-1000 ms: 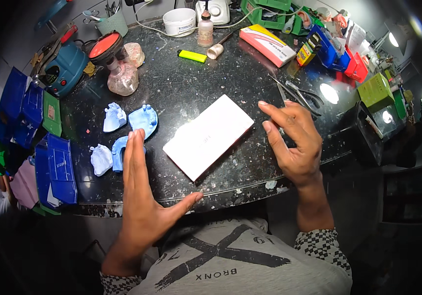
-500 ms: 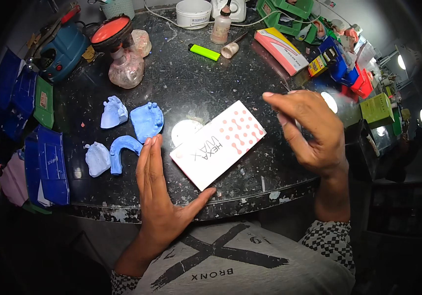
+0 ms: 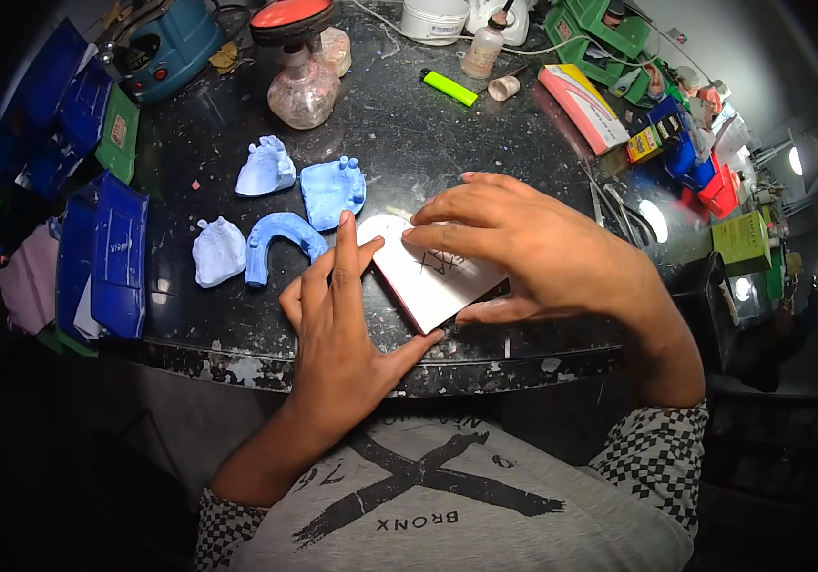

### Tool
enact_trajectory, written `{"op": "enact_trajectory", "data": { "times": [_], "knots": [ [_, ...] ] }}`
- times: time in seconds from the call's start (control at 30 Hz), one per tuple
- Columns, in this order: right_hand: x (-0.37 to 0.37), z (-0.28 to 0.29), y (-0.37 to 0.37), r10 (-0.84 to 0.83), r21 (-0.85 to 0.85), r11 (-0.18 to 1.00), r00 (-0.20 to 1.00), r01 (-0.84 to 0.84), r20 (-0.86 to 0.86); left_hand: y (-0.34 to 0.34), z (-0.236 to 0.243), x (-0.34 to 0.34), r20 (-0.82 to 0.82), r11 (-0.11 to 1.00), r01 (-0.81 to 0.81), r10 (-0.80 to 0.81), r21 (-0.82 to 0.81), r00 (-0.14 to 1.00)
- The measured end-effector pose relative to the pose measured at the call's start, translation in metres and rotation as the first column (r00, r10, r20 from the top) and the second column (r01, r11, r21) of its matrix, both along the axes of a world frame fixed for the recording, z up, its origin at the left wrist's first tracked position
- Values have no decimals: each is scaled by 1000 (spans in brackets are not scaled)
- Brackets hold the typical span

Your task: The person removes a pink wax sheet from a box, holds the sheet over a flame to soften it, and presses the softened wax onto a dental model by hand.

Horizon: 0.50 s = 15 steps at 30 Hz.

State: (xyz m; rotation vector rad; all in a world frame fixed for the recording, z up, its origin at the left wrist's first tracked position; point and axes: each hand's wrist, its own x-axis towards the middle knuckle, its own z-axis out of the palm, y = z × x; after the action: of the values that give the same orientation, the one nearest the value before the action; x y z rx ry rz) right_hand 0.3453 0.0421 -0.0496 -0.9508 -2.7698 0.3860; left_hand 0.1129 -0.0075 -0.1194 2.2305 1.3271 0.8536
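Observation:
A white cardboard box [image 3: 428, 286] with dark print lies tilted on the black tabletop in front of me. My left hand [image 3: 333, 329] is at its left end, thumb against the near corner and a finger against the far left corner, the other fingers stretched out. Over the right half arches my right hand [image 3: 557, 248], fingers on the far side and thumb on the near side, hiding that end. Left of the box are blue dental casts: a toothed one [image 3: 334, 194], another behind it [image 3: 265, 170], a paler one [image 3: 219, 253] and a horseshoe-shaped piece [image 3: 264, 243].
Behind the casts stands a glass burner [image 3: 303, 91] near a teal machine [image 3: 163, 52]. Further back lie a green lighter [image 3: 449, 88], a small cup [image 3: 503, 89] and a dropper bottle [image 3: 482, 52]. Blue bins [image 3: 119, 262] line the left; a pink-and-white box [image 3: 585, 114] and metal pliers [image 3: 630, 212] are right.
My right hand has come left and down onto the box. My left hand's finger now touches the box's left corner. The whole view has shifted, with the table appearing further right and higher.

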Motion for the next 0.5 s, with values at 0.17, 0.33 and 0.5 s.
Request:
{"op": "enact_trajectory", "data": {
  "times": [0.17,0.33,0.5],
  "knots": [
    [-7,0,14,57,-25,998,987,-54,152,-1,-2,-3,5,1000,-11,11,-2,1000],
    [-5,-3,14,70,-9,998,976,-70,206,-2,-2,-5,11,999,-21,22,-24,1000],
    [-2,-8,2,21,27,999,980,-27,197,1,-5,-7,4,1000,3,-3,16,1000]
  ]
}}
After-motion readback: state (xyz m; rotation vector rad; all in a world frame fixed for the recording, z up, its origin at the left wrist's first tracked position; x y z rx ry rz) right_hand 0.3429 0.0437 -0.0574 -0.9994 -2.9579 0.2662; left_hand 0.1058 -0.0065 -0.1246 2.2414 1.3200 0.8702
